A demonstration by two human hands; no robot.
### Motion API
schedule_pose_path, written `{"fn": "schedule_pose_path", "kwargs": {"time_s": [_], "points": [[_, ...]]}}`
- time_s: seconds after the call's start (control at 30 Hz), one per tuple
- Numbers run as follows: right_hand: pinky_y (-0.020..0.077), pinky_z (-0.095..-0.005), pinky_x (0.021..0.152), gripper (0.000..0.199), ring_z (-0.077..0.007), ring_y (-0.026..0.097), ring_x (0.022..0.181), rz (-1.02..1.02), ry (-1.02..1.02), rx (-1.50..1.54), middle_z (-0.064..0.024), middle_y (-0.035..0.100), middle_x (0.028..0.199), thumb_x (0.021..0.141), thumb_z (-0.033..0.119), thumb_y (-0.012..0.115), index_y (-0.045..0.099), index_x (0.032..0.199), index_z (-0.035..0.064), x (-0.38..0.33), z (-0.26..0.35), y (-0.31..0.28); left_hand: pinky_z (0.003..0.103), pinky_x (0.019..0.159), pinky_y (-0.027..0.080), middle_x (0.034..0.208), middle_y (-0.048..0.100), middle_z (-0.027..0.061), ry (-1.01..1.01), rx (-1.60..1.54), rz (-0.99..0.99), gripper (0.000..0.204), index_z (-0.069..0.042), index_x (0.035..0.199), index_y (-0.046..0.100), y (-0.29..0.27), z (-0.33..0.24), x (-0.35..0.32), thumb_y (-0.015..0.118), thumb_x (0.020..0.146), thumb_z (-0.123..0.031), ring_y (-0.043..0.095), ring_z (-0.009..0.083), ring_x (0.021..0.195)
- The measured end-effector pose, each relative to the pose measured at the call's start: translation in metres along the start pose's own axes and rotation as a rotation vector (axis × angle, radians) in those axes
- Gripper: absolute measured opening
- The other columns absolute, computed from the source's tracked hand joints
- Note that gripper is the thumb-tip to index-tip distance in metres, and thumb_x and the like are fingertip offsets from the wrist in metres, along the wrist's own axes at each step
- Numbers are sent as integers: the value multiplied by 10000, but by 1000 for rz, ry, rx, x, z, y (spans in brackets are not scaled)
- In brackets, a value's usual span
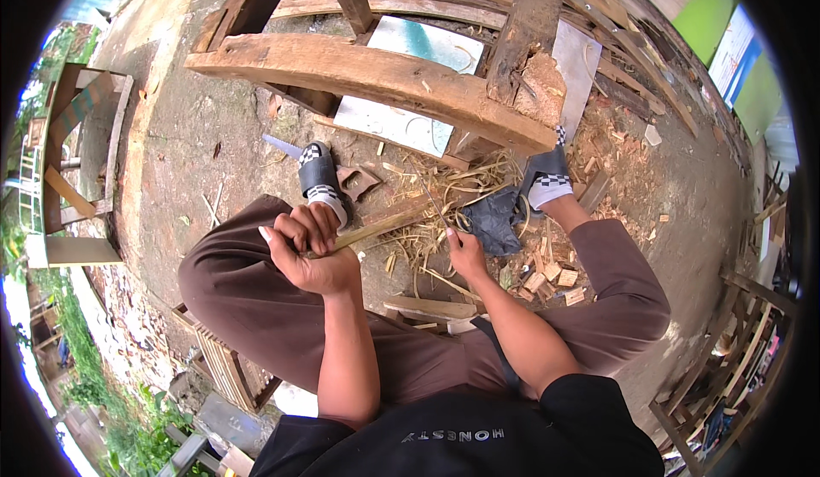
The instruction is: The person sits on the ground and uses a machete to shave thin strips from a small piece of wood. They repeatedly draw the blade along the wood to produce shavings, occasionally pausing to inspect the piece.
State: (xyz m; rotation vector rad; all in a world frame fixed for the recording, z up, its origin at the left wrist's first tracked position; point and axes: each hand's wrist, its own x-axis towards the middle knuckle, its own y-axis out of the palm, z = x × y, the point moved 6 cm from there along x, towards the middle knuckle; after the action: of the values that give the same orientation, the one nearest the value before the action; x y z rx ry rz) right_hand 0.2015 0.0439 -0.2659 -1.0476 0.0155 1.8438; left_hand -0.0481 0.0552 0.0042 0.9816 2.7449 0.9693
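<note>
Our left hand (309,251) grips the wooden strip (384,224), which runs toward two o'clock; our right hand (467,257) grips a thin-bladed tool (435,203), angled toward eleven. We do best with shallow strokes, strip steady.

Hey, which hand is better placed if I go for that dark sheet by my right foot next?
Right, I'd say: your right hand is just beside the dark sheet, though it holds a thin tool. Your left hand is farther off, holding a wood strip.
</note>
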Motion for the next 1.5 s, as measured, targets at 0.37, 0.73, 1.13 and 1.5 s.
{"fn": "schedule_pose_path", "kwargs": {"time_s": [0.37, 0.73, 1.13, 1.5], "points": [[497, -406, 676, 401, -326, 672, 690, 35, -388, 86, -254, 617, 739, 1029, 354, 513, 627, 1308, 89, -55, 37, -5, 237, 405, 291, 544, 311, 12, -9, 72, -198, 470, -126, 685, 283, -19, -6, -9, 298, 1104, -338, 269, 109, 440], [512, -465, 763, 391, -471, 651, 919, -62, -664, 38, -294, 666, 893, 1033, 326, 501, 640, 1279, 56, -95, 73, -20, 248, 381, 194, 504, 260, -12, -1, -43, -89, 483, -139, 652, 278, -20, -2, 0, 336, 1091, -335, 181, 87, 406], [492, -489, 749, 400, -488, 643, 862, 35, -362, -164, -304, 644, 834, 1029, 362, 478, 658, 1256, 86, -56, 46, -25, 273, 473, 220, 555, 272, -27, 89, -11, -158, 474, -112, 665, 279, -12, 21, 30, 340, 1097, -295, 242, 77, 481], [495, -411, 711, 433, -219, 617, 687, 77, -354, -201, -203, 657, 719, 1041, 376, 491, 706, 1104, 5, -38, -22, -49, 267, 491, 212, 594, 287, -24, 129, 90, -232, 488, -110, 644, 253, -20, 22, 29, 344, 1090, -286, 258, 81, 529]]}}
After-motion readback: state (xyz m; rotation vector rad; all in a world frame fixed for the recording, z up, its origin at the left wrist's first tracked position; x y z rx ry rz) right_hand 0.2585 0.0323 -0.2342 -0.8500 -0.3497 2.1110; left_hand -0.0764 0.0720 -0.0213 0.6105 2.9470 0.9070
